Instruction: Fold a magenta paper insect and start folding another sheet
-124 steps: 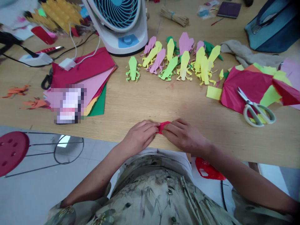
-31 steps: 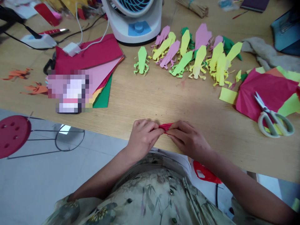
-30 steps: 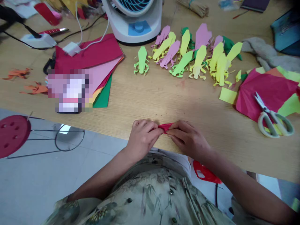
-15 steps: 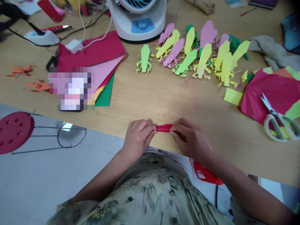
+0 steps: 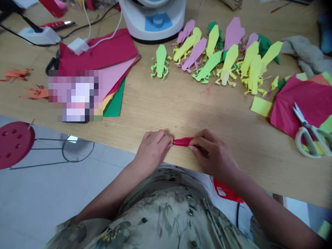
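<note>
A narrow folded piece of red paper (image 5: 182, 141) lies stretched between my two hands at the near edge of the wooden table (image 5: 181, 110). My left hand (image 5: 153, 148) pinches its left end with closed fingers. My right hand (image 5: 211, 154) pinches the right end, fingers curled over it. Most of the paper is hidden under my fingers.
Several folded paper insects (image 5: 215, 57) in green, yellow and pink lie in a row behind. A stack of coloured sheets (image 5: 103, 69) is at left, scissors (image 5: 310, 133) on red paper at right, a white fan (image 5: 153, 17) at the back. A red stool (image 5: 14, 143) stands on the floor.
My hands have drawn slightly apart, so more of the red paper shows between them. The view has tilted a little nearer the table edge.
</note>
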Available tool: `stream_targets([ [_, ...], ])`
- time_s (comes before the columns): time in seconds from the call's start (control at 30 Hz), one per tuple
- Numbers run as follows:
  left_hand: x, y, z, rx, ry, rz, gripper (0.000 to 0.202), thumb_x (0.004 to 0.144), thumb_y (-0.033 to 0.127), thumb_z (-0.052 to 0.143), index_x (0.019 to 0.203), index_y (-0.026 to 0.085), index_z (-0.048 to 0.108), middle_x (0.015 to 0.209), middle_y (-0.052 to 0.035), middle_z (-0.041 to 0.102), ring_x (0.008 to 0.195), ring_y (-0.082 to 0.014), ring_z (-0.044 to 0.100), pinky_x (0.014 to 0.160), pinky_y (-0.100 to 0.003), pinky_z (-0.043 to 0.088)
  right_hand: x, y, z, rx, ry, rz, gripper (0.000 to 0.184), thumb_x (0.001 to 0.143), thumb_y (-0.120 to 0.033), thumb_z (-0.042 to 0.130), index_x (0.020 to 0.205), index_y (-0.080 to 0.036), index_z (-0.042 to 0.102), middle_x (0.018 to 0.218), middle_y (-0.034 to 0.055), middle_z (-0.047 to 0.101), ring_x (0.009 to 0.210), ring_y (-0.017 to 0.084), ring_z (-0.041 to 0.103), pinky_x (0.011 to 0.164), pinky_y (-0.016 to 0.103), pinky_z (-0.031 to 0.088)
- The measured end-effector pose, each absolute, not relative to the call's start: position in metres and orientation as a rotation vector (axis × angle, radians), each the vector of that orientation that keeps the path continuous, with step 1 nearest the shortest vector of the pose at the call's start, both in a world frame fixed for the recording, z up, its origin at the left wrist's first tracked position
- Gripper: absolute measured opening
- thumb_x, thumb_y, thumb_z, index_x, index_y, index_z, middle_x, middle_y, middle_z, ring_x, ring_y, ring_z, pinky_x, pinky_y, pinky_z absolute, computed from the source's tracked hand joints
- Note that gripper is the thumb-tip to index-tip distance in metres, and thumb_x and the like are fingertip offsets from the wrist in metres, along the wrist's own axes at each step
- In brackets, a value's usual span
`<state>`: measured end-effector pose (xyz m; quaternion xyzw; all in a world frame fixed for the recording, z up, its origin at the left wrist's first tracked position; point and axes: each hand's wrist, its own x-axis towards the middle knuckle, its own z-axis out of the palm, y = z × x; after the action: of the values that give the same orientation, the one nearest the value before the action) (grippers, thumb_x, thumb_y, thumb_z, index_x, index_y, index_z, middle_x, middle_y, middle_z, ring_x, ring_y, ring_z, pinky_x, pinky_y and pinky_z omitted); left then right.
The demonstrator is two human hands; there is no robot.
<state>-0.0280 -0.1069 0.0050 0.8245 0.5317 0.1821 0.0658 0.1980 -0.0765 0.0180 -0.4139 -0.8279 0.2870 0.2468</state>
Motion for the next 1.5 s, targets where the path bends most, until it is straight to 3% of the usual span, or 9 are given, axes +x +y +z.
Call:
stream_targets([
  [0.33,-0.028,-0.109,0.01,2.236,1.592,0.607,0.011,0.099,0.022,0.052,0.092,0.02,0.061,0.09,-0.003,0.062,0.086,-0.0175,0.058,0.078,-0.034,0.04,0.191,-0.076,0.02,-1.259,-2.173,0.813,0.014,0.084,-0.005,0.059,0.08,-0.018,0.061,0.09,0.0044,0.054,0.067,0.012,0.052,0.061,0.028,0.044],
  [0.9,-0.027,-0.107,0.009,2.237,1.618,0.5,0.02,0.101,0.023,0.045,0.09,0.021,0.061,0.087,-0.003,0.06,0.083,-0.018,0.057,0.076,-0.036,0.037,0.186,-0.068,0.025,-1.278,-2.278,0.863,0.017,0.084,-0.004,0.054,0.075,-0.019,0.054,0.087,0.007,0.051,0.075,0.018,0.052,0.065,0.032,0.043],
  [1.23,-0.024,-0.107,0.023,2.113,1.708,0.455,0.009,0.094,0.02,0.056,0.088,0.021,0.063,0.092,-0.0022,0.063,0.081,-0.0174,0.058,0.077,-0.036,0.034,0.185,-0.067,0.027,-1.286,-2.3,0.891,0.018,0.087,-0.006,0.051,0.074,-0.019,0.052,0.086,0.0068,0.05,0.076,0.019,0.051,0.067,0.033,0.041],
  [1.5,-0.019,-0.108,0.023,2.031,1.752,0.537,0.012,0.094,0.031,0.062,0.087,0.021,0.062,0.091,-0.0023,0.064,0.082,-0.0182,0.059,0.079,-0.037,0.036,0.185,-0.069,0.027,-1.302,-2.352,0.841,0.018,0.088,-0.008,0.05,0.075,-0.021,0.047,0.087,0.0076,0.05,0.076,0.02,0.05,0.068,0.035,0.041],
])
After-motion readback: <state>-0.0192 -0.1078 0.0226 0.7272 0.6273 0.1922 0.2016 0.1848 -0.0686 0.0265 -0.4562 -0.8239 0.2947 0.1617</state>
